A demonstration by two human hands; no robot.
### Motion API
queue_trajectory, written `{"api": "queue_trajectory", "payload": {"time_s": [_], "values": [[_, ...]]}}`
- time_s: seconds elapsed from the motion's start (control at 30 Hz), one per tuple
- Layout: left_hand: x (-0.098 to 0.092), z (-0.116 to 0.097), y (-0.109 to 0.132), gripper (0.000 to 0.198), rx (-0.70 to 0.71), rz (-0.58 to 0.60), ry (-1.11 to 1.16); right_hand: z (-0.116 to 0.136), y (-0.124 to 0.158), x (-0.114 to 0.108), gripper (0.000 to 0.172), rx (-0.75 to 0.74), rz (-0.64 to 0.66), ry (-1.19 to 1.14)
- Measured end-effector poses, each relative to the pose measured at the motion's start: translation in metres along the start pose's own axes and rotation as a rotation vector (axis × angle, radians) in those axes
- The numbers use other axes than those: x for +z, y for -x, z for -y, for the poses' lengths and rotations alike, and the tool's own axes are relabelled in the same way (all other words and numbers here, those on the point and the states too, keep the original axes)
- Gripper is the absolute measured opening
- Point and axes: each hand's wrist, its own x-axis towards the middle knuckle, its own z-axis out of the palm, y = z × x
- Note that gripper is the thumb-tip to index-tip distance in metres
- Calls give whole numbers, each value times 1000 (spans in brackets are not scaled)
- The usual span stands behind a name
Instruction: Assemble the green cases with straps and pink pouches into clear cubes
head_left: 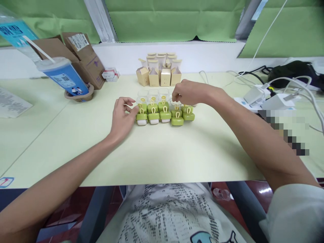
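Two rows of small green-lidded containers (165, 114) with yellow loops on top stand at the middle of the table. Behind them are clear cups (153, 93) with yellow marks. My left hand (124, 116) is at the left end of the rows, its fingers curved and apart, with fingertips beside the leftmost green lid. Over the right part of the clear cups, my right hand (182, 92) has its fingers pinched together at the rim of a clear cup, just behind the green lids. The fingers partly hide that cup.
Small open cardboard boxes (154, 78) stand by the wall. At the left are a blue drink cup (66, 78), a brown carton (88, 62) and a small white-red box (110, 74). A power strip (253, 104) with chargers and cables lies at the right.
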Motion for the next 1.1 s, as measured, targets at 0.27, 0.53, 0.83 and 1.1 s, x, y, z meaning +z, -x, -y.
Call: {"api": "queue_trajectory", "payload": {"time_s": [0.27, 0.53, 0.83, 1.1], "values": [[-1, 1, 0, 21, -20, 17, -4, 3, -3, 3, 39, 25, 42, -17], [0, -1, 1, 20, -46, 36, -34, 1, -6, 2, 42, 65, 68, -6], [1, -1, 1, 21, -54, 37, -22, -11, -9, 6, 32, 66, 4, -35], [0, -1, 1, 19, -51, 32, -3, -20, -10, 4, 38, -8, -175, -71]]}}
